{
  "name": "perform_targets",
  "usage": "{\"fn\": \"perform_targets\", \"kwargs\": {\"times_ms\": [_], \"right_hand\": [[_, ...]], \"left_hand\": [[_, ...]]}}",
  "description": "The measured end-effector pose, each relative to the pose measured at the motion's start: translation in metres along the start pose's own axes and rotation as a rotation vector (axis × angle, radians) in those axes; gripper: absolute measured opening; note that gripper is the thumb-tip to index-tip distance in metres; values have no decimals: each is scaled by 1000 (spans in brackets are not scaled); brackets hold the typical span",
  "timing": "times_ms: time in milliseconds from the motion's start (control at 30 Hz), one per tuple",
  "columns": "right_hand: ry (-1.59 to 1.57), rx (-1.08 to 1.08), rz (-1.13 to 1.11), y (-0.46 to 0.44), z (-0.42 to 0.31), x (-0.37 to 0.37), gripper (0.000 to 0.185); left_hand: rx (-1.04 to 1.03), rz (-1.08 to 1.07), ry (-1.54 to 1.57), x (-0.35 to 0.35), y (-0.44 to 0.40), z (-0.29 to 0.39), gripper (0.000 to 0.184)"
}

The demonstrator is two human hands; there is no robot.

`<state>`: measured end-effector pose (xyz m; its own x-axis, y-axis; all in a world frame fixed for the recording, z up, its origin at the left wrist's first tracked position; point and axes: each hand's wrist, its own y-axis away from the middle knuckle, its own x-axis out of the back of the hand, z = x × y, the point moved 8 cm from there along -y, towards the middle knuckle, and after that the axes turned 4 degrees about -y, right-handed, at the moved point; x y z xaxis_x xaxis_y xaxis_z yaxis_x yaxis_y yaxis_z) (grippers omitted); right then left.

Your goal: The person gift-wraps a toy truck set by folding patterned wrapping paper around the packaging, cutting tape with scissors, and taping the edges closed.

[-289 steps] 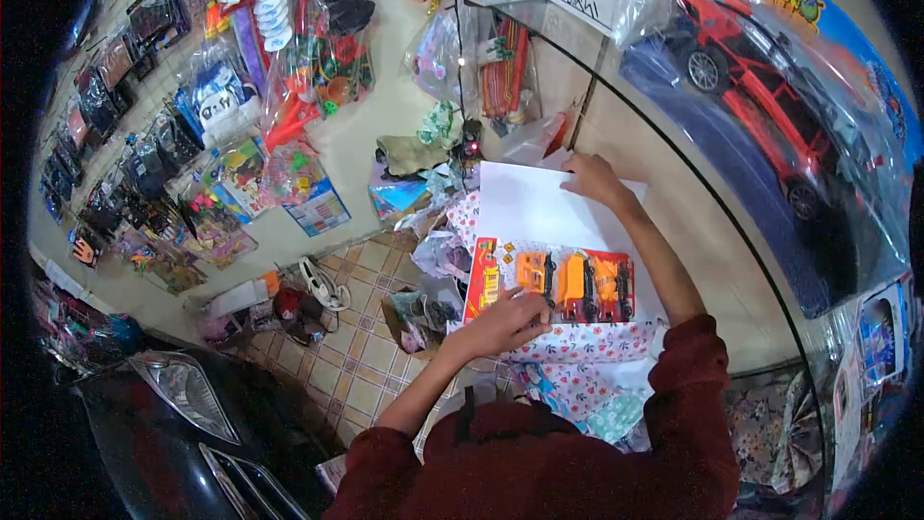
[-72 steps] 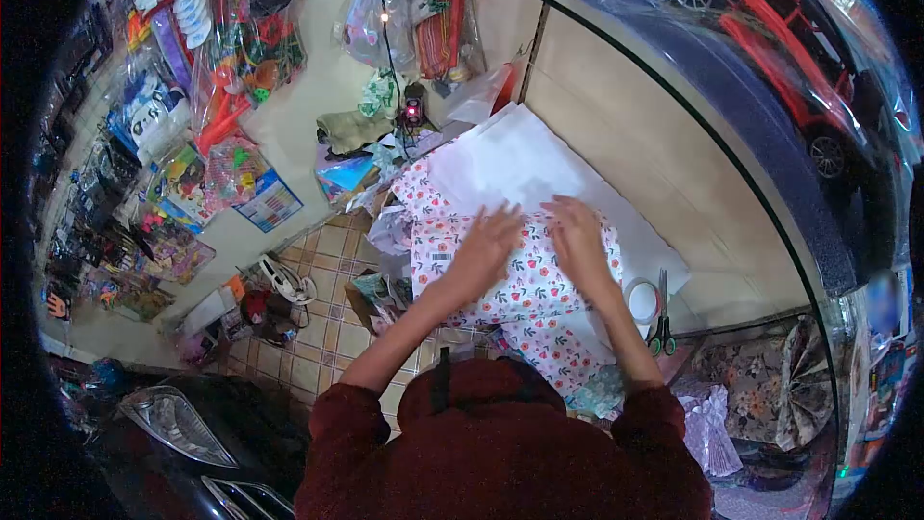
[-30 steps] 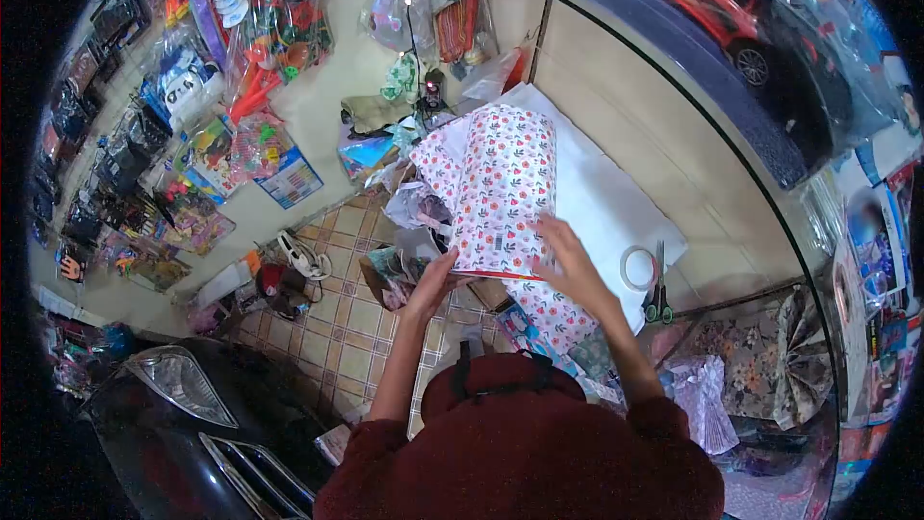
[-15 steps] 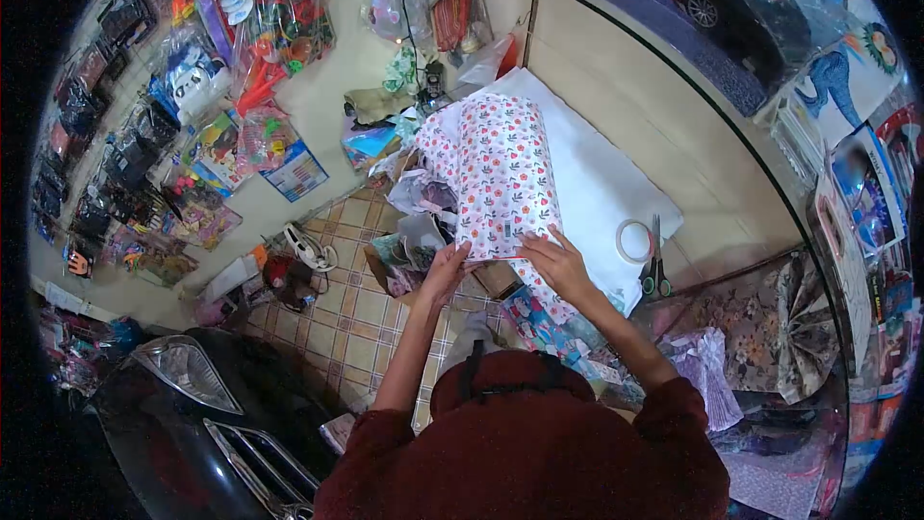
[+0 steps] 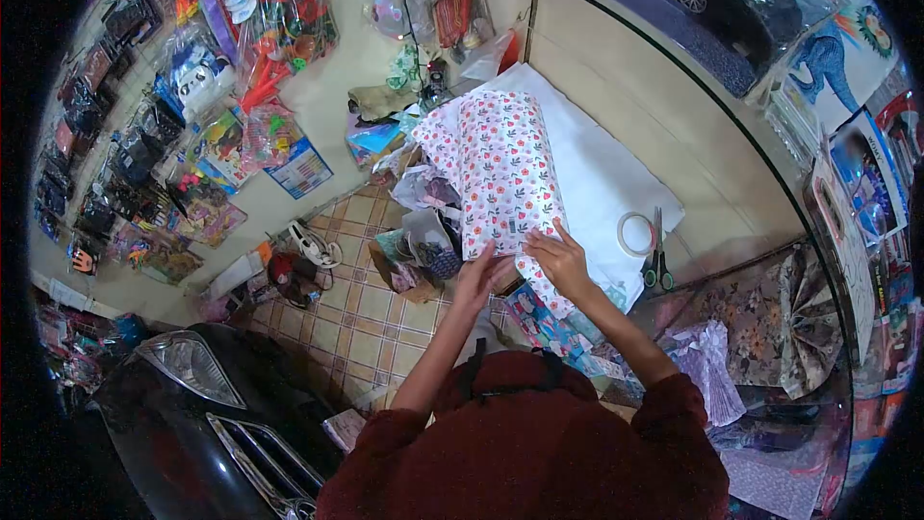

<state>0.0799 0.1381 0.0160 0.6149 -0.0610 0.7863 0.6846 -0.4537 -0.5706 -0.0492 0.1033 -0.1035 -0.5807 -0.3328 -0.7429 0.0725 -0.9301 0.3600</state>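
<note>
A long package in white floral wrapping paper (image 5: 505, 164) lies lengthwise in front of me, its printed paper spreading out to the left. At the package's near left corner is my left hand (image 5: 476, 279), its thumb against the paper and its fingers folded at the edge, partly hidden. My right hand (image 5: 561, 267) rests its outstretched fingers on the near right part of the paper, above a loose flap (image 5: 542, 291). White sheets (image 5: 602, 183) lie beneath and to the right. A roll of tape (image 5: 636, 234) and scissors (image 5: 658, 260) lie on that side.
The glass counter's curved edge (image 5: 717, 72) runs along the right. Crumpled paper and an open carton (image 5: 399, 270) sit left of the package, above the tiled floor (image 5: 351, 303). A black toy car (image 5: 212, 404) stands at lower left. Bagged goods (image 5: 279, 19) hang on the wall.
My left hand has shifted right along the package's near edge, closer to my right hand. My right hand stays nearly in place on the paper.
</note>
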Motion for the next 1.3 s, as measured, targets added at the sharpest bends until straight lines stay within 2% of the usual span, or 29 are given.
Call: {"fn": "perform_targets", "kwargs": {"times_ms": [100,300,400,500,533,567,633,667,767,800,900,933,1067,1300], "right_hand": [[-24,-30,-24,-2,1,2,20],[-71,-39,-4,0,1,5,19],[-183,-63,77,-25,-16,53,17],[-674,-594,258,-3,36,70,23],[-724,-742,233,10,64,56,35],[-869,-885,69,27,84,37,42],[-1149,-1158,-276,34,78,25,56],[-1204,-1222,-272,33,73,21,66],[-1298,-1236,-414,23,56,10,76],[-1353,-1326,-382,24,59,2,67],[-1303,-1161,-441,25,74,-20,54],[-1320,-1172,-457,28,77,-25,51],[-1383,-1210,-498,36,81,-34,42],[-1447,-1185,-486,28,73,-31,31]], "left_hand": [[-11,180,-76,1,1,0,38],[-236,219,-176,-4,1,18,37],[-304,230,-155,-8,5,31,36],[-318,192,-144,-3,2,37,40],[-298,176,-147,-10,7,43,40],[-288,177,-151,-14,11,49,40],[-265,177,-160,-18,15,54,40],[-274,154,-176,-14,10,54,39],[-227,173,-248,-12,8,56,42],[-227,175,-248,-11,7,57,43],[-253,160,-263,-10,6,61,44],[-277,143,-278,-8,4,64,44],[-295,97,-346,1,-3,66,45],[-226,85,-186,8,0,52,39]]}}
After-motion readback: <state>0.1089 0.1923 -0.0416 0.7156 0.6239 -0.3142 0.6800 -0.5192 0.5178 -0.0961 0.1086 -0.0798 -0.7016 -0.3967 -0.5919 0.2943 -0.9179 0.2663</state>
